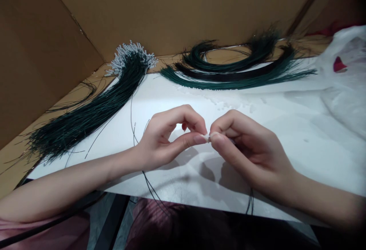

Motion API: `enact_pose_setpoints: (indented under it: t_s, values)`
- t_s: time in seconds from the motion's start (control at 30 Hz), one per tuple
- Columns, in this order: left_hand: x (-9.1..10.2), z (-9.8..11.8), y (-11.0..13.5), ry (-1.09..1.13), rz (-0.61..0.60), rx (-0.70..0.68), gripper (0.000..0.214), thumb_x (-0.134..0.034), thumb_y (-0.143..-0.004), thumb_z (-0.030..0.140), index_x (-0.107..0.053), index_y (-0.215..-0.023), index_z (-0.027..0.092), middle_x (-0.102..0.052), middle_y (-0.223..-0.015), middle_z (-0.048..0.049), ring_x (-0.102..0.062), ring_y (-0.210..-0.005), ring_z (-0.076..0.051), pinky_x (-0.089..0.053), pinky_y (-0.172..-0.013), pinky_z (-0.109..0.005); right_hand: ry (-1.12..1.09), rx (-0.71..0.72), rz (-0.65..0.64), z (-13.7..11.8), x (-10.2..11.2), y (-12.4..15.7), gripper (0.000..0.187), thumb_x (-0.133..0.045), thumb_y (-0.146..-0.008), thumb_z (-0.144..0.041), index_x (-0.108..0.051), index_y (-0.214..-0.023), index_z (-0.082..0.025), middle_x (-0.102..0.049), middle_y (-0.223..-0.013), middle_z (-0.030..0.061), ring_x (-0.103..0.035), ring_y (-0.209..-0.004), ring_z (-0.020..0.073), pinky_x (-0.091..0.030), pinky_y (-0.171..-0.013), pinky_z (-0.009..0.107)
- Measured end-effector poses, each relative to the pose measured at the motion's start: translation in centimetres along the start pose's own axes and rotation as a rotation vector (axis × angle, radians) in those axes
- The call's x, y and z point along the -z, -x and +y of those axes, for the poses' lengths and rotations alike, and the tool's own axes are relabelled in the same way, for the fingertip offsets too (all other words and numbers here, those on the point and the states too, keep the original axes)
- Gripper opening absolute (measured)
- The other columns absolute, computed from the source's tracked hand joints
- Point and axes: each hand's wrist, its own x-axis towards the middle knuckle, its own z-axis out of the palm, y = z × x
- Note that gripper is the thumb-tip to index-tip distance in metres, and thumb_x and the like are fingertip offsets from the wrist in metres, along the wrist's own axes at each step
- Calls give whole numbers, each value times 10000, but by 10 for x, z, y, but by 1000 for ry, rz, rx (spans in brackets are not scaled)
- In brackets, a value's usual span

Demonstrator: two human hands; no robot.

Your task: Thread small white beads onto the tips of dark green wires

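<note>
My left hand (174, 135) is closed in a pinch, thumb against forefinger, on a small white bead-like piece (206, 137). Meeting it tip to tip, my right hand (248, 147) is pinched shut at the other side of that piece. Thin dark wires (250, 202) hang out below my right hand past the table edge; their path inside the fingers is hidden. More loose wires (147, 179) pass under my left wrist and over the edge. Both hands are above the white tabletop (177, 189).
At the left lies a thick bundle of dark green wires (97, 116) with white beaded tips (131, 57). Curved wire bundles (228, 84) lie at the back, with small white bits (220, 103) before them. A clear plastic bag (345, 86) sits right. Cardboard walls (177, 13) stand behind.
</note>
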Motion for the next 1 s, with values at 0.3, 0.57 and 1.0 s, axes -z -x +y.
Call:
enact_pose_setpoints:
  t_s: [0.3, 0.57, 1.0]
  values:
    - [0, 0, 1, -42, 19, 3, 88, -692, -854, 175, -623, -908, 167, -650, -814, -40, -607, -749, -131, -486, -666, -271, 13, -2, 17, 0, 0, 0, 106, -519, -971, -221, -514, -866, -205, -423, -616, -44, -371, -492, 72, -265, -403, 233]
    - [0, -3, 2, -59, 9, -28, 115, -681, -843, 117, -623, -931, 163, -650, -825, -44, -604, -754, -133, -484, -666, -278, -7, -3, 5, 0, 0, 0, 96, -522, -971, -217, -513, -878, -196, -423, -613, -50, -367, -494, 61, -275, -405, 225]
    - [3, -3, 0, -275, -5, -186, 136, -655, -842, 72, -617, -951, 144, -647, -816, -50, -599, -750, -124, -498, -667, -254, 0, -44, 2, 1, -1, -2, 135, -473, -995, -229, -491, -864, -201, -391, -606, -54, -342, -498, 69, -263, -421, 239]
